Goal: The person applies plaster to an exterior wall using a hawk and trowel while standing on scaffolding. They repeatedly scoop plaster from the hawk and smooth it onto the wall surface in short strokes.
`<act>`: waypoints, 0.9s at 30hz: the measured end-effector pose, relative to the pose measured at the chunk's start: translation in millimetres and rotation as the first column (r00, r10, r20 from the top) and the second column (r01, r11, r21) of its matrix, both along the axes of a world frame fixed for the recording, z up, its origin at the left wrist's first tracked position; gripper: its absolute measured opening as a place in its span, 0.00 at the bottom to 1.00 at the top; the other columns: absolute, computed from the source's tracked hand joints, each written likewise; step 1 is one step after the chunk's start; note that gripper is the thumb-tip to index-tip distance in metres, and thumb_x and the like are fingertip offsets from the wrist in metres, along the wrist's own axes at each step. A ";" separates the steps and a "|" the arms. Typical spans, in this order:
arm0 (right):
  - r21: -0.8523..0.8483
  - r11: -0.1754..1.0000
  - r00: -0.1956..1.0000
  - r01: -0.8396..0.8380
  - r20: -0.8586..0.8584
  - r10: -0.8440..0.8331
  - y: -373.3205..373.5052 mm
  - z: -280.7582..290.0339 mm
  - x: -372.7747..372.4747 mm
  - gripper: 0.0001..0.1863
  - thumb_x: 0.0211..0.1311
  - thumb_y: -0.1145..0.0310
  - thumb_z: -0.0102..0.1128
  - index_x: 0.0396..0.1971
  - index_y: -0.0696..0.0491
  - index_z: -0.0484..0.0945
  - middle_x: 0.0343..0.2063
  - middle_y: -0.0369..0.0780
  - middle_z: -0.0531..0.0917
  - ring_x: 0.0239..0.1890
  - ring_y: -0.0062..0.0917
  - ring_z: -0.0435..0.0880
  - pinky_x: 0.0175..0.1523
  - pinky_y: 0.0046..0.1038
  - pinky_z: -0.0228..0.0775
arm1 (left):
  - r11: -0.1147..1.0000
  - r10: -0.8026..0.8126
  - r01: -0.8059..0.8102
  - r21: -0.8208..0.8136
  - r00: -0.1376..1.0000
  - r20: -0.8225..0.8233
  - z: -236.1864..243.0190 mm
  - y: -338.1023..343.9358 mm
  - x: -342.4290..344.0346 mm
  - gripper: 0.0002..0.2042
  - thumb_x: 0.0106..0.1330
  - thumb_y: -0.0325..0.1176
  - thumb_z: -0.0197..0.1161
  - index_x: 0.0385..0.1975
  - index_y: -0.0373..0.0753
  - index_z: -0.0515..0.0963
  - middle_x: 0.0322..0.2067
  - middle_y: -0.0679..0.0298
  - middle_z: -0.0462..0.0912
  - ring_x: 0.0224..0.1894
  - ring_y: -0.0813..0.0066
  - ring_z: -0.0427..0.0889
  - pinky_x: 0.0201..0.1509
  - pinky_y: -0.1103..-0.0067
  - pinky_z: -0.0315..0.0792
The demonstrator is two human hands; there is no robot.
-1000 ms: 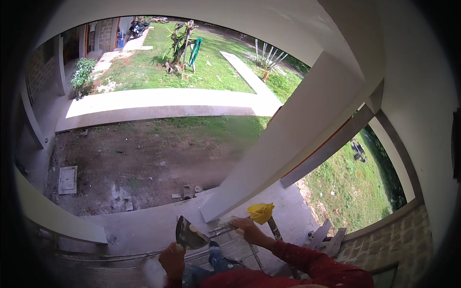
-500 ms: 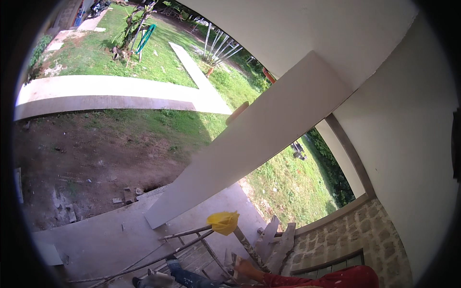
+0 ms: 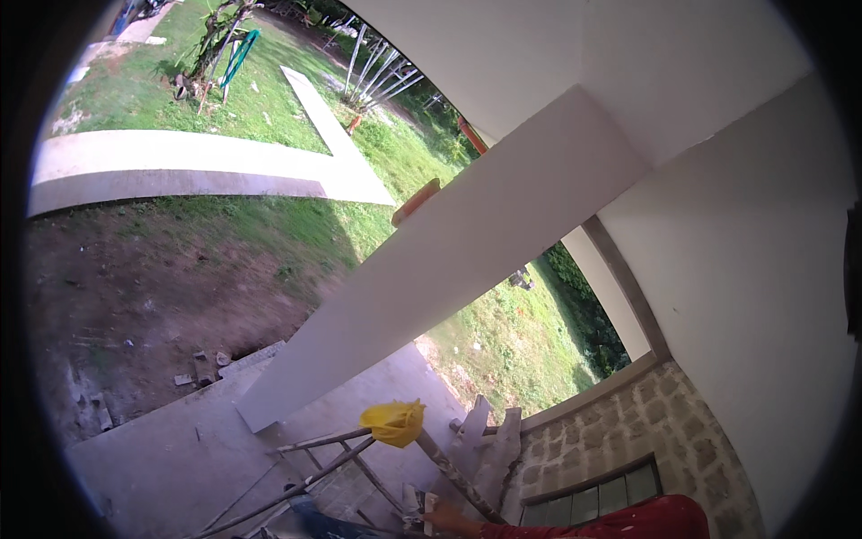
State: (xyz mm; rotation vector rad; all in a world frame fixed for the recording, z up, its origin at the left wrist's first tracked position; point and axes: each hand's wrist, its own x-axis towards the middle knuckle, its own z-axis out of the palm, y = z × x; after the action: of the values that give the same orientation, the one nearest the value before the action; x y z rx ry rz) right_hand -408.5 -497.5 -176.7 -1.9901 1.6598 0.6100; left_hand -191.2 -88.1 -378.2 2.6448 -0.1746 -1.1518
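At the bottom of the view my right hand (image 3: pixel 441 516), in a paint-spotted red sleeve (image 3: pixel 602 518), is closed beside pale, dirty pieces (image 3: pixel 415 503) at the scaffold frame; what it grips is hard to make out. Metal scaffold tubes (image 3: pixel 332 473) run below me. A yellow cloth or bag (image 3: pixel 391 422) sits on the top end of a dirty pole (image 3: pixel 453 465) just above that hand. My jeans-clad leg (image 3: pixel 321 519) shows at the lower edge. My left hand is not in view.
A white column (image 3: pixel 458 247) crosses the middle, meeting a white soffit (image 3: pixel 673 63). At right are a stone wall (image 3: pixel 628 418) and window (image 3: pixel 611 494). Boards (image 3: pixel 489 458) lean by the wall. Below lie a concrete floor (image 3: pixel 162 458), dirt, grass and pale walkways (image 3: pixel 180 157).
The view has swung right. My left hand and the dark trowel it held have left the picture. My right hand has moved down beside the scaffold, under the yellow cloth.
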 end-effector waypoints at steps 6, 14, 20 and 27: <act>-0.023 0.998 0.994 0.059 0.092 -0.057 14.0 11.3 9.0 0.27 0.57 0.50 0.75 0.32 0.65 0.88 0.27 0.51 0.90 0.33 0.44 0.92 0.44 0.41 0.82 | 0.994 -0.111 0.111 0.003 0.993 0.033 -5.1 11.1 -0.2 0.21 0.71 0.57 0.60 0.37 0.47 0.89 0.40 0.59 0.90 0.43 0.54 0.90 0.42 0.56 0.82; 0.056 0.994 0.989 0.092 0.114 -0.098 27.9 10.3 26.0 0.22 0.57 0.56 0.72 0.30 0.65 0.88 0.26 0.50 0.90 0.32 0.41 0.92 0.41 0.39 0.82 | 0.996 -0.058 0.058 -0.070 0.998 0.010 -57.5 32.5 -26.0 0.20 0.71 0.56 0.61 0.36 0.46 0.89 0.40 0.59 0.90 0.43 0.53 0.90 0.43 0.56 0.82; 0.031 0.994 0.956 0.106 0.270 -0.111 31.4 -16.1 17.0 0.23 0.56 0.58 0.71 0.34 0.69 0.87 0.28 0.55 0.90 0.33 0.43 0.93 0.44 0.40 0.82 | 0.652 0.418 -0.489 -0.579 0.869 -0.264 -115.1 45.4 -28.7 0.20 0.72 0.55 0.61 0.35 0.44 0.87 0.38 0.56 0.89 0.41 0.50 0.89 0.42 0.54 0.82; 0.026 0.996 0.966 0.089 0.241 -0.093 34.7 -11.7 26.4 0.24 0.56 0.58 0.73 0.37 0.69 0.86 0.31 0.56 0.90 0.36 0.43 0.93 0.43 0.40 0.82 | 0.990 0.089 -0.097 -0.104 0.993 -0.084 15.8 22.3 15.5 0.20 0.68 0.48 0.63 0.46 0.37 0.88 0.41 0.45 0.90 0.44 0.43 0.89 0.48 0.52 0.80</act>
State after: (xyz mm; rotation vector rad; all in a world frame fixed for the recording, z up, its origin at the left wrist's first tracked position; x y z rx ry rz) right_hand -382.1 -462.7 -188.5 -1.8810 1.5813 0.3297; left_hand -175.8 -65.9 -362.5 2.4813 -0.0950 -1.1793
